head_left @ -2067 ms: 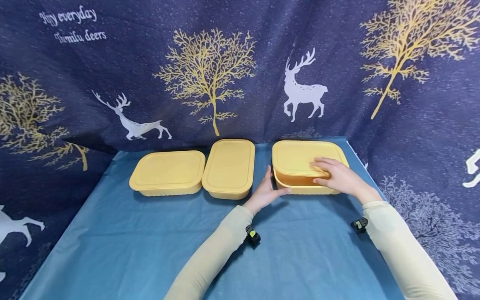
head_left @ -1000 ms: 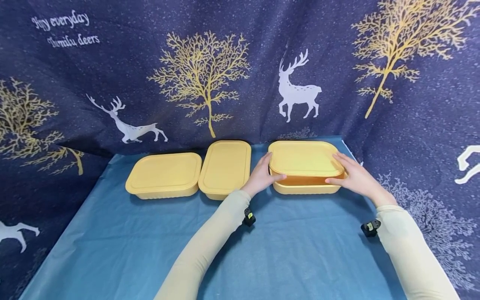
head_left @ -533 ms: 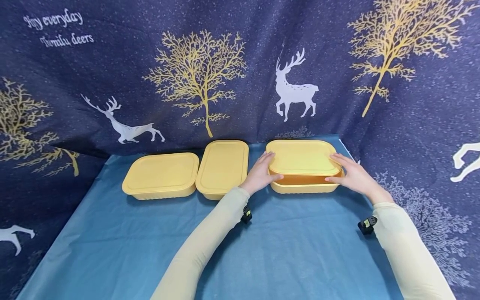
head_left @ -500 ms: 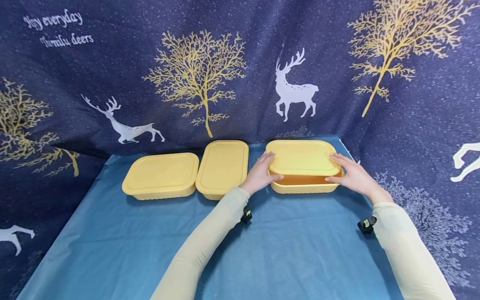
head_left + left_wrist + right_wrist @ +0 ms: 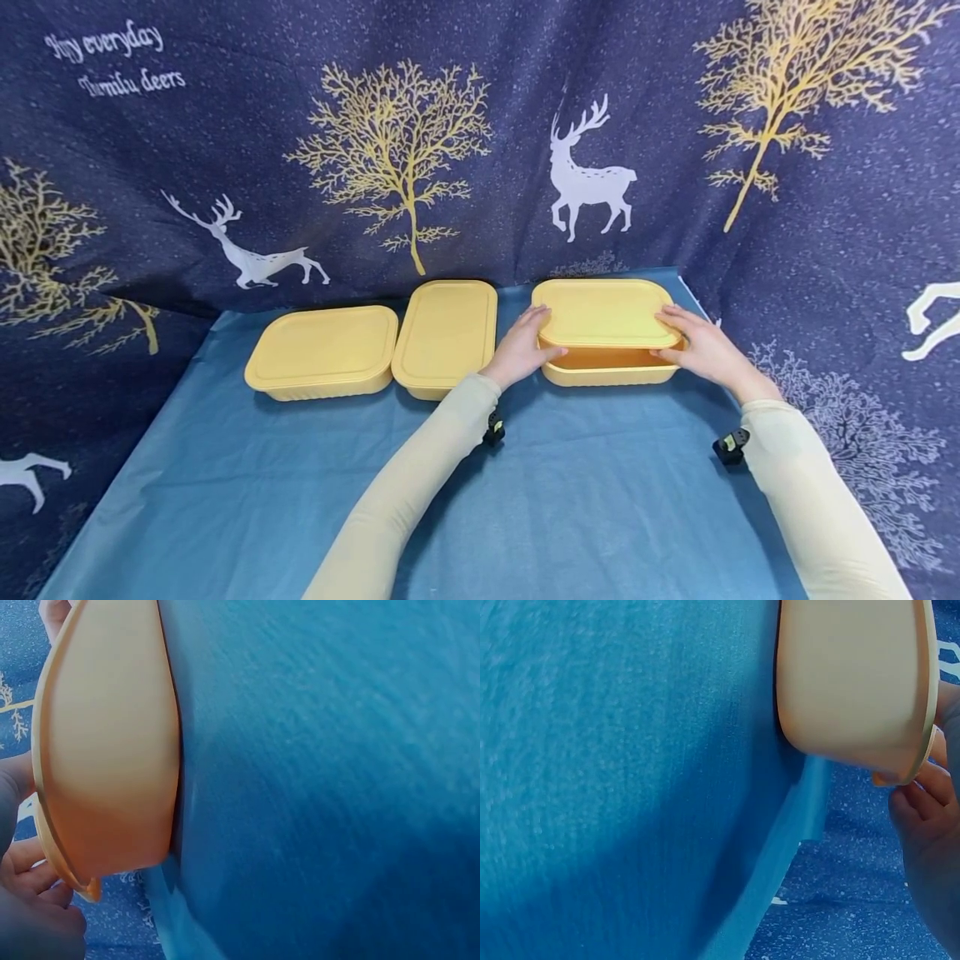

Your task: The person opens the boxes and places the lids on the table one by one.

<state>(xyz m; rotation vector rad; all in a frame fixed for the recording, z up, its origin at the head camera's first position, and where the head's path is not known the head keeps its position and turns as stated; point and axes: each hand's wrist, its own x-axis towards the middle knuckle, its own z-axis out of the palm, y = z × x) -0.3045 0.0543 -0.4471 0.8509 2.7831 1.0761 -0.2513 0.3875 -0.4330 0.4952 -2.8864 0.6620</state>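
Observation:
A yellow food container [image 5: 607,377] stands at the back right in the head view. Its matching lid [image 5: 603,312] lies over it, set back, leaving a gap along the front where the orange-looking inside shows. My left hand [image 5: 519,347] grips the lid's left edge, thumb near the container's front corner. At the opposite end, my right hand [image 5: 701,346] holds the lid's right edge with fingers on top and thumb toward the gap. Both wrist views show the container's side wall [image 5: 112,735], with fingers curled at its rim; the lid is mostly hidden there.
Two more yellow containers with lids on stand to the left: one lengthwise across [image 5: 322,350], one turned endwise [image 5: 446,333] close to my left forearm. A blue cloth [image 5: 585,500] covers the table. A dark blue deer-patterned curtain [image 5: 517,208] hangs right behind.
My right hand has moved from the lid's front to its right edge, and my left hand has come up onto the left edge. In the last half second, little has shifted.

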